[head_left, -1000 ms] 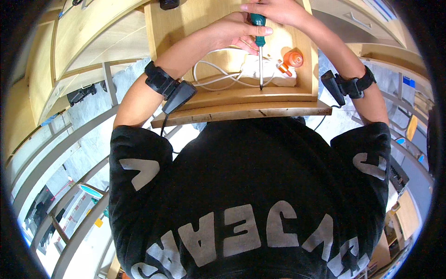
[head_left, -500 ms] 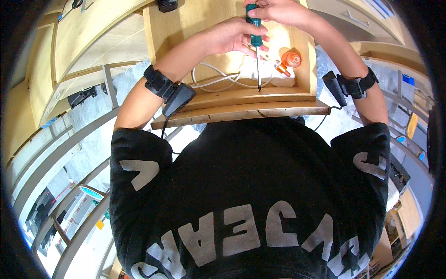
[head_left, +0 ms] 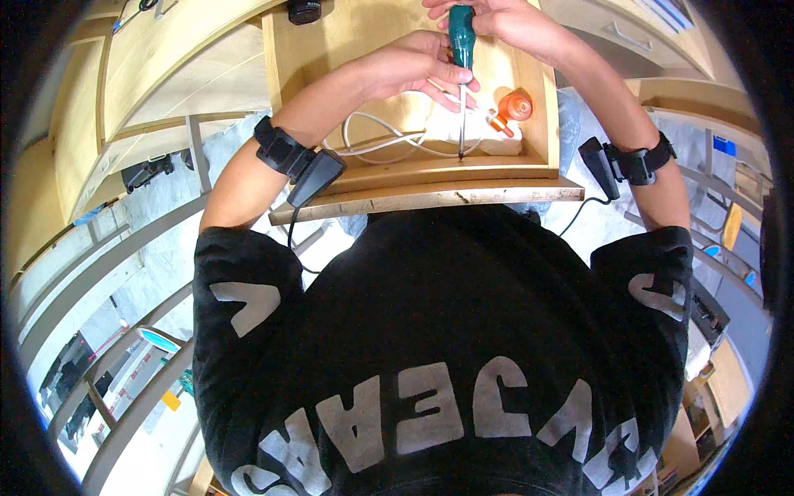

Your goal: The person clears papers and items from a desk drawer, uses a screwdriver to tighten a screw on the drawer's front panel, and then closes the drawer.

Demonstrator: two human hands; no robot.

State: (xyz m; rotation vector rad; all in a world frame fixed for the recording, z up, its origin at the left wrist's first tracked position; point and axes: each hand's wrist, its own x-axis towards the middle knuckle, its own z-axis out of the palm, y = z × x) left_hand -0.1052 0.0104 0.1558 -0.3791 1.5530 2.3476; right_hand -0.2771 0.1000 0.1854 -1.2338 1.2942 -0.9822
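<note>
A screwdriver (head_left: 463,37) with a dark green handle and a slim metal shaft points toward me, its tip at the inner side of the drawer's front panel (head_left: 430,197). My right hand (head_left: 495,20) is loosely curled around the far side of the handle's upper end, its fingers showing to the left. With thumb and fingers, my left hand (head_left: 422,68) steadies the screwdriver where handle meets shaft; its other fingers spread below. Under the hands, inside the wooden drawer (head_left: 331,50), lie a white cable (head_left: 364,151), a crumpled white item (head_left: 496,142) and an orange bottle (head_left: 516,106) with a nozzle.
A black cylindrical object (head_left: 303,11) sits at the drawer's far left. Wooden cabinetry (head_left: 198,50) flanks the drawer on the left, and a panel with a metal handle (head_left: 633,40) on the right. Grey metal rails (head_left: 132,240) curve along the left side.
The right hand's thumb has moved off the front of the handle, which now tilts slightly right. My left hand has slid down toward the shaft. The tip stays at about the same spot.
</note>
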